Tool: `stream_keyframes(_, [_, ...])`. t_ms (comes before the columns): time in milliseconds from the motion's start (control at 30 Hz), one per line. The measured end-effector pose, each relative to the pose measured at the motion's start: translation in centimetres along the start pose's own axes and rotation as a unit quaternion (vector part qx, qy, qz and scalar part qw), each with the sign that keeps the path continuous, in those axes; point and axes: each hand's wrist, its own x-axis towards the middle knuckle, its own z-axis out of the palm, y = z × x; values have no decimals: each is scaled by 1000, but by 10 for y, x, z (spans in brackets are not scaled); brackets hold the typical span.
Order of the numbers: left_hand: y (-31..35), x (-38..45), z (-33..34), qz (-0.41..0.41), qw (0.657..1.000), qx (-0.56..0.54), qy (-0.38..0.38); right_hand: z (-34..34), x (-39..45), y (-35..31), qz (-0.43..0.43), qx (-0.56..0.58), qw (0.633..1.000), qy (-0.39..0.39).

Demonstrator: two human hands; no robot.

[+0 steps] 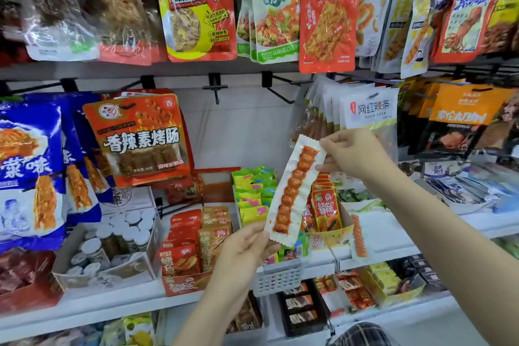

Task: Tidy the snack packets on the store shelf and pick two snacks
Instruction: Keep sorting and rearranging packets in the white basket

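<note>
Here, both hands hold 1 long clear snack packet (293, 191) tilted in front of the shelf (393, 236): the left hand (247, 247) pinches its lower end, the right hand (354, 153) pinches its upper end, fingers curled. Behind it, a yellow carton (331, 234) holds red packets (325, 211) standing upright, and a white basket (278, 275) sits just below. A red carton (182, 285) holds rows of orange-red packets (182, 236); a cardboard box (67, 258) holds white-lidded jars (123, 230).
</note>
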Motion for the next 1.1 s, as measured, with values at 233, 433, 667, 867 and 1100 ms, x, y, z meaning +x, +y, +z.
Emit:
stream_keyframes(233, [-4, 3, -6, -36, 991, -116, -60, -2, -1, 12, 40, 54, 998, -6])
stream_keyframes(433, [2, 2, 9, -174, 852, -465, -168, 7, -3, 21, 8, 152, 986, -75])
stream_keyframes(667, [-8, 8, 28, -79, 950, -302, 19, 17, -7, 22, 133, 362, 906, -176])
stream_keyframes(867, [-11, 2, 23, 4, 994, -52, 93, 21, -6, 27, 40, 229, 962, -146])
stream_keyframes(1100, [1, -4, 14, -22, 988, -152, -8, 23, -1, 25, 39, 248, 966, -68])
